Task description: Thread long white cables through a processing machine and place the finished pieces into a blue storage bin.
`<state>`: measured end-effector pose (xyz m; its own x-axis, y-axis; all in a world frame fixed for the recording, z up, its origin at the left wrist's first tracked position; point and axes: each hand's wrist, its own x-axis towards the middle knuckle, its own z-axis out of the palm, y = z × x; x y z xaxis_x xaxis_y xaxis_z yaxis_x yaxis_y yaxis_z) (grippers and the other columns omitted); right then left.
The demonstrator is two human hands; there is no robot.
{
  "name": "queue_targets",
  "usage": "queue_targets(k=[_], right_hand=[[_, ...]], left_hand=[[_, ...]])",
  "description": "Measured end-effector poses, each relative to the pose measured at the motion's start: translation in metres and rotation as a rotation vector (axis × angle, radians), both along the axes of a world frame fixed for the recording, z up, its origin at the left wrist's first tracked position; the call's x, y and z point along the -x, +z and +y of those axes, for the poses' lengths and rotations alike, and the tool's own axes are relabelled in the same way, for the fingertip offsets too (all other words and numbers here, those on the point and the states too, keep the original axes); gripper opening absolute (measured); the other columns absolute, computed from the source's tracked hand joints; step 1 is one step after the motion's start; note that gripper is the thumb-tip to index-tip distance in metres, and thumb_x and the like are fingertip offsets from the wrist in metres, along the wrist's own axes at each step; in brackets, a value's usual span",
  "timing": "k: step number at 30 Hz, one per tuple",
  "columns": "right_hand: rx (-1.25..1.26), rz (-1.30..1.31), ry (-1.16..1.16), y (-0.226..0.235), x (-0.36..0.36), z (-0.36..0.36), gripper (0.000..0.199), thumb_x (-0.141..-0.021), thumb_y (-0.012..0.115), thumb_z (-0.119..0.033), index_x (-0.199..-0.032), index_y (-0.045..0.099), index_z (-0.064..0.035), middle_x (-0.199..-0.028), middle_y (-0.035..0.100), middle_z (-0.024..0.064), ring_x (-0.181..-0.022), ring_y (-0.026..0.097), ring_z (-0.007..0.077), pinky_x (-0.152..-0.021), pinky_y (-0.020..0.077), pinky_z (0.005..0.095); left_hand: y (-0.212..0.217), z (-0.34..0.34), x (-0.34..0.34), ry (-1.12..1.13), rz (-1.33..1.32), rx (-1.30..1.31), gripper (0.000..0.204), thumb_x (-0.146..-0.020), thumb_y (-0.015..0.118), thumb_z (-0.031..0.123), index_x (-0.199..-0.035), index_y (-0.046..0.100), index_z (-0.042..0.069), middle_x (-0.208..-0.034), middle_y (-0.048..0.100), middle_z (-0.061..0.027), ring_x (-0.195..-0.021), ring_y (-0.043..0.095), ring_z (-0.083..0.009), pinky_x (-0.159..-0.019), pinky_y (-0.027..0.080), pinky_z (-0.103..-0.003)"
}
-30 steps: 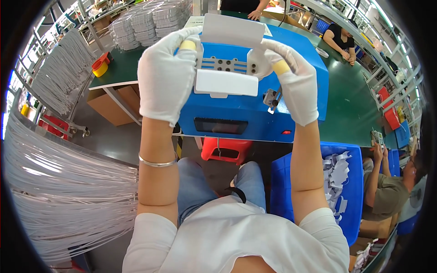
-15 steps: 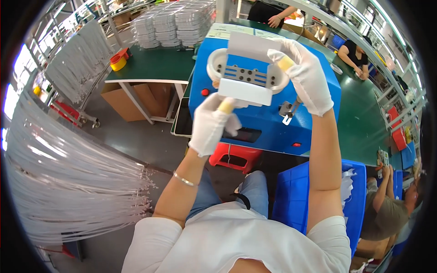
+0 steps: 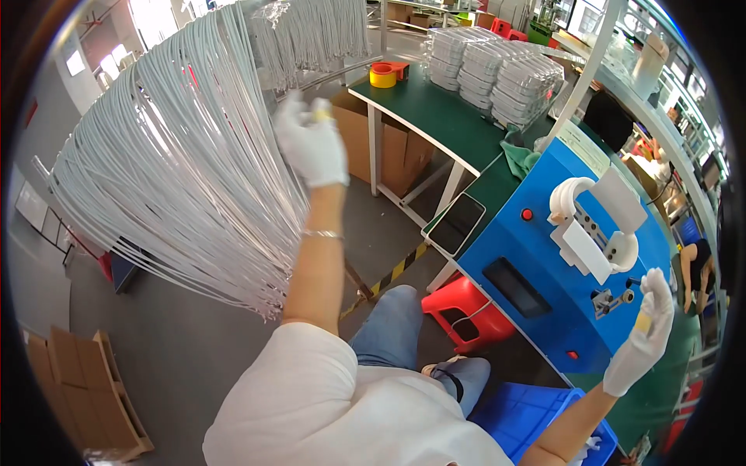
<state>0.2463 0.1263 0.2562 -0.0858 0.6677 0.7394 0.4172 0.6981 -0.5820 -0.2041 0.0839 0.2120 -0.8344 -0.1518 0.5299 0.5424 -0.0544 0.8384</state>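
Note:
My left hand (image 3: 313, 147), in a white glove with a yellow thumb tip, is raised beside a rack of long white tubes or cords (image 3: 194, 147). Its thumb and fingers stand apart, and I see nothing held. Past the near right side of a blue machine (image 3: 536, 264), my gloved right hand (image 3: 643, 334) hovers with fingers stretched upward and nothing in it. On the machine, a thick white loop (image 3: 571, 198) surrounds a metal fixture, with white flaps (image 3: 587, 248) standing at its sides. A small metal clamp (image 3: 606, 303) sits near the right hand.
A red stool (image 3: 470, 314) is under the machine's edge, near a blue bin (image 3: 528, 419). A phone-like black device (image 3: 458, 224) lies at the table corner. Clear plastic trays (image 3: 497, 74) and a yellow tape roll (image 3: 382, 75) rest on the green table (image 3: 435, 116). Co-workers are at the right.
My view has turned left. The left hand has left the white flap on the machine and moved to the hanging tubes. The right hand has drawn back from the loop toward the near right.

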Motion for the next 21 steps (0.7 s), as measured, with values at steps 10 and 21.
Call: queue_targets(k=[10, 21], right_hand=[[0.095, -0.025, 0.156, 0.000, 0.023, -0.021, 0.035, -0.084, 0.044, 0.003, -0.116, 0.056, 0.0071, -0.113, 0.058, 0.0128, -0.102, 0.057, 0.0191, -0.093, 0.0425, 0.0301], [0.271, -0.053, 0.239, 0.008, 0.025, -0.040, 0.033, -0.093, 0.055, -0.024, -0.104, 0.063, 0.0054, -0.099, 0.061, 0.0130, -0.088, 0.059, 0.0160, -0.080, 0.0454, 0.0244]], left_hand=[[0.003, -0.012, 0.124, 0.290, 0.141, 0.518, 0.029, -0.082, 0.063, 0.038, -0.093, 0.071, 0.012, -0.092, 0.066, -0.0141, -0.088, 0.063, -0.0306, -0.079, 0.049, -0.039], [0.051, -0.033, -0.009, -1.704, -0.124, -0.280, 0.023, -0.094, 0.044, 0.017, -0.098, 0.059, -0.001, -0.078, 0.061, -0.0123, -0.063, 0.064, -0.0221, -0.051, 0.056, -0.033]])
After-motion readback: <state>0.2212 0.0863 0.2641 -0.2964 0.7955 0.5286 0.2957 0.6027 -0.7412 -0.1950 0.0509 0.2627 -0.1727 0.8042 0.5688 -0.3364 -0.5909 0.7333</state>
